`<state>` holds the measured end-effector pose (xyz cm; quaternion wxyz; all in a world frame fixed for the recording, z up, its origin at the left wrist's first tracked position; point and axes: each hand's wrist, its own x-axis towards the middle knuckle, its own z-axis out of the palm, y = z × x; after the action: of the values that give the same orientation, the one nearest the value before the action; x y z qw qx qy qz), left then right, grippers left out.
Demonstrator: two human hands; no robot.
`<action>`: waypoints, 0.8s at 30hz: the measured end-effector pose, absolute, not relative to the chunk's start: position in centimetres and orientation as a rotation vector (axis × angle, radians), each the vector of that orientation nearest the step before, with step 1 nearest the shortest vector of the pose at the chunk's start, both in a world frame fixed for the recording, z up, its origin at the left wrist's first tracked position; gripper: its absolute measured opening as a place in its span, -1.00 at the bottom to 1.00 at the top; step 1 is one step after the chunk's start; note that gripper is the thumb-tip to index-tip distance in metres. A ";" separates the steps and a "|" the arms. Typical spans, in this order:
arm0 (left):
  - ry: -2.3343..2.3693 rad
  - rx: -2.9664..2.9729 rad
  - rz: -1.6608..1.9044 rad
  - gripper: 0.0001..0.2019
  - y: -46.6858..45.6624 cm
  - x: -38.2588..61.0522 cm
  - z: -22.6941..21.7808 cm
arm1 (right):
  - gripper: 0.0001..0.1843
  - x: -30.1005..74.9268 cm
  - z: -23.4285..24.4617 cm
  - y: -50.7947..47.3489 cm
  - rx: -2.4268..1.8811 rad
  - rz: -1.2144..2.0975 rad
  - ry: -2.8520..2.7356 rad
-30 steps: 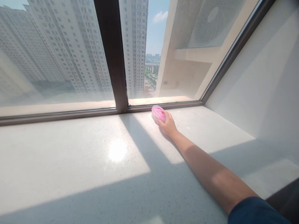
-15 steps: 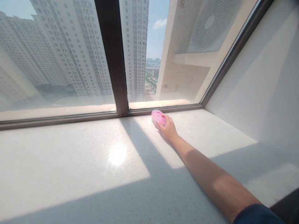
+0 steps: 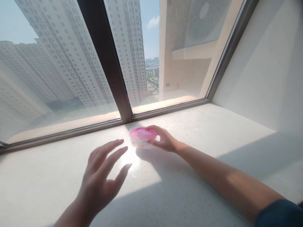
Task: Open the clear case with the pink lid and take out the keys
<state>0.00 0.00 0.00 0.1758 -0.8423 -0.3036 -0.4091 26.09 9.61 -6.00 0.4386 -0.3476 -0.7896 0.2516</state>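
Note:
A small clear container with a pink lid (image 3: pixel 142 136) is held just above the white stone windowsill (image 3: pixel 201 126), near the window frame. My right hand (image 3: pixel 163 140) grips it from the right side, fingers around its rim. My left hand (image 3: pixel 101 176) hovers over the sill to the lower left of the container, fingers spread, holding nothing. A short gap separates its fingertips from the container.
A dark vertical window mullion (image 3: pixel 104 60) and a horizontal frame (image 3: pixel 59 134) run along the sill's far edge. A white side wall (image 3: pixel 265 63) closes the right end. Tall buildings and an outdoor fan unit (image 3: pixel 201 15) show through the glass.
My right hand has pulled the container back from the window frame toward me and lifted it. My left hand has come into view, reaching toward it. The view has tilted.

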 end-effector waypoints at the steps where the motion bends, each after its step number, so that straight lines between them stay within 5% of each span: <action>1: -0.838 -2.416 -1.117 -0.62 1.2 0.5 -0.6 | -0.48 25.5 -5.8 8.9 -0.796 0.668 -1.981; 10: -0.641 -2.535 -1.307 -0.58 4.5 2.0 -6.1 | -0.53 23.3 -6.2 5.8 -0.700 0.925 -1.890; 14: -0.599 -2.509 -1.354 -0.56 3.7 1.7 -6.7 | -0.12 22.8 -7.6 5.6 -0.555 1.026 -1.897; 18: -0.570 -2.514 -1.373 -0.55 3.6 1.3 -6.5 | 0.23 23.1 -8.4 5.9 -0.454 0.639 -2.082; 24: -0.548 -2.544 -1.377 -0.54 4.0 1.2 -6.2 | -0.04 23.5 -8.1 6.1 -0.584 0.042 -2.320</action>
<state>1.21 3.96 -6.16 0.0983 -0.8599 -0.1851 -0.4654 23.48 6.13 -8.13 0.3659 -0.2273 -0.9023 0.0164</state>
